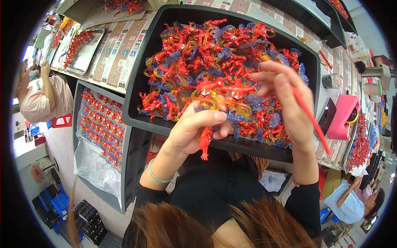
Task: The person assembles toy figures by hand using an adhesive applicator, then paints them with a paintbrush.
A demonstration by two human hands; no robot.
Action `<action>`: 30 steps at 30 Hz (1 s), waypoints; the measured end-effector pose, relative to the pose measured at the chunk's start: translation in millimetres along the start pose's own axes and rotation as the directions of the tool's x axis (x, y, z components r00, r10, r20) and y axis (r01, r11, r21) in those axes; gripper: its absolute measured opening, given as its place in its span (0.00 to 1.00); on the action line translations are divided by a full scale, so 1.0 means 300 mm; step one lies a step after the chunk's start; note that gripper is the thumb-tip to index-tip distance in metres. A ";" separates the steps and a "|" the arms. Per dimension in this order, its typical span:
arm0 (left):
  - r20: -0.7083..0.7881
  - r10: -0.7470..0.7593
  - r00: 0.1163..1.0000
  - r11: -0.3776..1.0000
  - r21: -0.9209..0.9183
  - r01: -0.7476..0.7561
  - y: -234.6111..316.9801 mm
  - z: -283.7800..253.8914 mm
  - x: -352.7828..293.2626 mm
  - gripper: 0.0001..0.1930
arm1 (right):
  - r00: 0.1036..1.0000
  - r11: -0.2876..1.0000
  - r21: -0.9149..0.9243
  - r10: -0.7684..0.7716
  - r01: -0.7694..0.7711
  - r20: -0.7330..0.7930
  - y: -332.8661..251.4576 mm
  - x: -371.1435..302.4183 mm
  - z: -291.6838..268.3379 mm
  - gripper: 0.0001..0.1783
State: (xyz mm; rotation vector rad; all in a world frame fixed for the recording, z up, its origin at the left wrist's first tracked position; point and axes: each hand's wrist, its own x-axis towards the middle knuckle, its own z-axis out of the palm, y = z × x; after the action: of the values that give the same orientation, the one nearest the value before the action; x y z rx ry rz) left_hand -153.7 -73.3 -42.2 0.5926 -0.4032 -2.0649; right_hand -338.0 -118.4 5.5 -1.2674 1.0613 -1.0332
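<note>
My left hand (196, 126) is closed round a red toy figurine (236, 89) with clear orange swirls and a bit of blue-purple at its base. Another red figure part (205, 144) hangs below the fingers of that hand. To the right, my right hand (285, 91) is raised, fingers bent, gripping a slim red stick (310, 113) like a brush or pen. Its lower end slants down to the right, and a yellowish part shows past the fingertips. Both hands are over a black tray (138, 82) heaped with red, orange and blue-purple figurines (206, 45).
At the left, a second black tray (128, 157) holds rows of figurines and white sheeting. A pink tape dispenser (344, 117) and a small dark cup (330, 80) stand right of the big tray. Co-workers sit at the left (45, 97) and lower right (347, 204).
</note>
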 end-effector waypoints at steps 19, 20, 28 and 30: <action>0.360 -0.302 0.883 0.904 -0.185 0.385 0.000 -0.025 -0.017 0.11 | 0.718 0.827 0.093 -0.533 0.555 0.448 0.024 -0.025 0.001 0.10; 0.272 -0.230 0.934 0.961 -0.084 0.262 0.030 -0.027 -0.041 0.10 | 0.841 0.894 0.028 -0.432 0.448 0.327 0.019 -0.061 -0.006 0.13; -0.435 0.887 0.156 0.449 0.890 -0.074 0.357 -0.373 -0.823 0.14 | 0.981 0.985 0.069 -0.168 0.161 0.098 0.084 -0.004 -0.091 0.13; -0.530 0.842 -0.099 0.539 0.818 0.200 0.372 -0.590 -1.088 0.13 | 0.989 0.990 0.062 -0.130 0.126 0.067 0.068 0.008 -0.065 0.11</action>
State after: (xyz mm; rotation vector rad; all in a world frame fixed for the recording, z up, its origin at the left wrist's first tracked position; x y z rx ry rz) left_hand 172.4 136.4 -51.2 1.9992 -0.4016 -0.2456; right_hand -356.3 -124.2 -15.4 -1.3297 0.8993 -1.0992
